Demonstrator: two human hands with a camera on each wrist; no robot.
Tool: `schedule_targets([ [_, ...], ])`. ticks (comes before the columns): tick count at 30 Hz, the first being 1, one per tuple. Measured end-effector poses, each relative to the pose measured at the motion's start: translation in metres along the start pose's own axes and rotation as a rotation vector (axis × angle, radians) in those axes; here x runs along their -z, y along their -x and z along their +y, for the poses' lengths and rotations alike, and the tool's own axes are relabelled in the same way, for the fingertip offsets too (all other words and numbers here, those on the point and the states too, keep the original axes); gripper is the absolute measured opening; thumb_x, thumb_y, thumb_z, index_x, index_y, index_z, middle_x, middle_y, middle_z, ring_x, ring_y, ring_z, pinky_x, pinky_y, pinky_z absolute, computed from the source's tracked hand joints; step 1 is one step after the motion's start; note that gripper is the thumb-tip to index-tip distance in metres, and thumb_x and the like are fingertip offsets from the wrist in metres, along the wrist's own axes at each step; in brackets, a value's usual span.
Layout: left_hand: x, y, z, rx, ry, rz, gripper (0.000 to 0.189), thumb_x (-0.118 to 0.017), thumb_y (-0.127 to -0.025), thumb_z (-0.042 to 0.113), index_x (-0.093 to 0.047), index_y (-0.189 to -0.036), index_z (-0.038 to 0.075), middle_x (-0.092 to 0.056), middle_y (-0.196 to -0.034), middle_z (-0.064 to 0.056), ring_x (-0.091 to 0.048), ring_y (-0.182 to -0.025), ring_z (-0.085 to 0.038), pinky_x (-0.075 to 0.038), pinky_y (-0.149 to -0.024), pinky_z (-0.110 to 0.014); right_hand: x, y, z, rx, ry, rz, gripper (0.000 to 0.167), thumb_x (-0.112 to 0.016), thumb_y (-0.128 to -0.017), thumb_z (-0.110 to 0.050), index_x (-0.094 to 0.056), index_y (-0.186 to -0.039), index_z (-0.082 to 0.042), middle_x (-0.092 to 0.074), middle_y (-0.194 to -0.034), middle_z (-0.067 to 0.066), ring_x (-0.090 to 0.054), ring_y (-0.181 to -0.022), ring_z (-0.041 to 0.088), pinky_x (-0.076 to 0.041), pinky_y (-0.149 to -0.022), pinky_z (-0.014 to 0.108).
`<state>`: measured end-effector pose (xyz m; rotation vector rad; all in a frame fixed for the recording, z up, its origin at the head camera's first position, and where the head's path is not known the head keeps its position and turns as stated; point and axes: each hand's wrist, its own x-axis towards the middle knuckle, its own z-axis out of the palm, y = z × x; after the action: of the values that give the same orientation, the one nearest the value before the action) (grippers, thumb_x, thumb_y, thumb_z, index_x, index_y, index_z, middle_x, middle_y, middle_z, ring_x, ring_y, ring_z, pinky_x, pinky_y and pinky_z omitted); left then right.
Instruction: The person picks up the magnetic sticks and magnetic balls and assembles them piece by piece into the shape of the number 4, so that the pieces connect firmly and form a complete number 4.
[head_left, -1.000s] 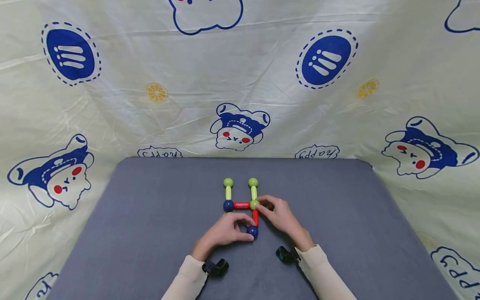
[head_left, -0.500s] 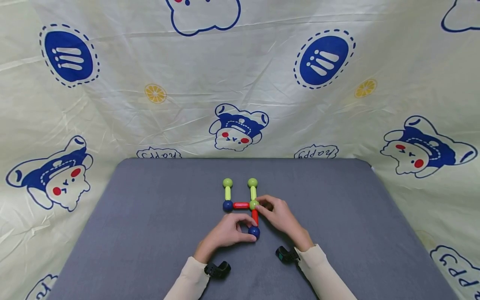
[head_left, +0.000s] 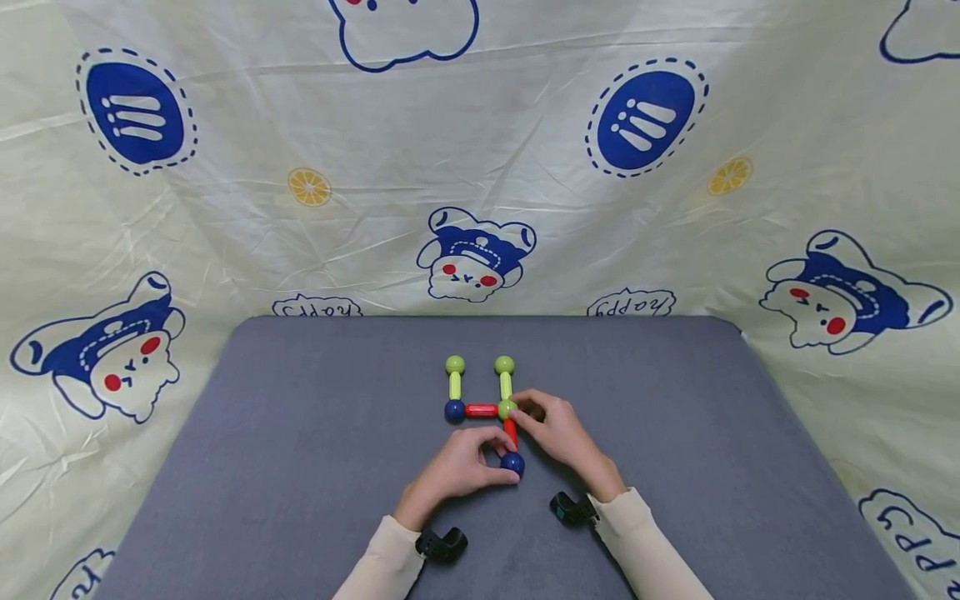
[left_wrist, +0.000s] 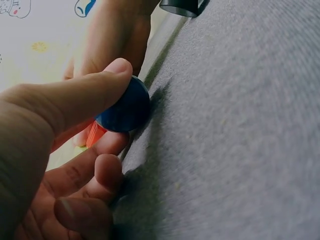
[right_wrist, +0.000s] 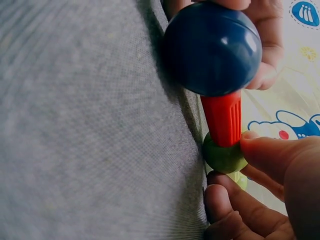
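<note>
My left hand (head_left: 463, 462) pinches a dark blue ball (head_left: 512, 464) between thumb and fingers; the left wrist view shows the thumb on top of that ball (left_wrist: 127, 107). A red rod (right_wrist: 223, 120) joins it to a green ball (right_wrist: 225, 156). My right hand (head_left: 557, 429) pinches this green ball at its right side. From the green ball, a second red rod (head_left: 482, 411) runs left to another blue ball (head_left: 454, 411). Two light green rods, one (head_left: 455, 386) at left and one (head_left: 506, 385) at right, point away from me, each tipped with a green ball.
The pieces lie on a grey cloth-covered table (head_left: 337, 467). Behind it hangs a pale printed sheet (head_left: 480, 125) with cartoon figures. Black wrist cameras, one on the left (head_left: 442, 545) and one on the right (head_left: 572, 509), sit just above the table.
My left hand has moved slightly right with the near blue ball, swinging the lower red rod's near end a little to the right. My right hand has stayed on the green ball.
</note>
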<state>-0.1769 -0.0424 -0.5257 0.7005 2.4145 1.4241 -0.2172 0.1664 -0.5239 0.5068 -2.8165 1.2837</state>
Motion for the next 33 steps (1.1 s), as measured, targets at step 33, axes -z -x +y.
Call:
schedule_targets([
  [33,0.0049,0.0057,0.0030,0.022,-0.053,0.019,0.032,-0.089,-0.083,0.031,-0.071,-0.107,0.019,-0.072,-0.100,0.003,-0.055,-0.063,-0.002,-0.048,-0.061,-0.020,0.0019,-0.0010,0.0038,-0.004,0.001,-0.038,0.028,-0.071,-0.098,-0.020,-0.070,-0.124,-0.009,-0.073,-0.105,0.006,-0.065,-0.083,0.012,-0.052,-0.073,0.027],
])
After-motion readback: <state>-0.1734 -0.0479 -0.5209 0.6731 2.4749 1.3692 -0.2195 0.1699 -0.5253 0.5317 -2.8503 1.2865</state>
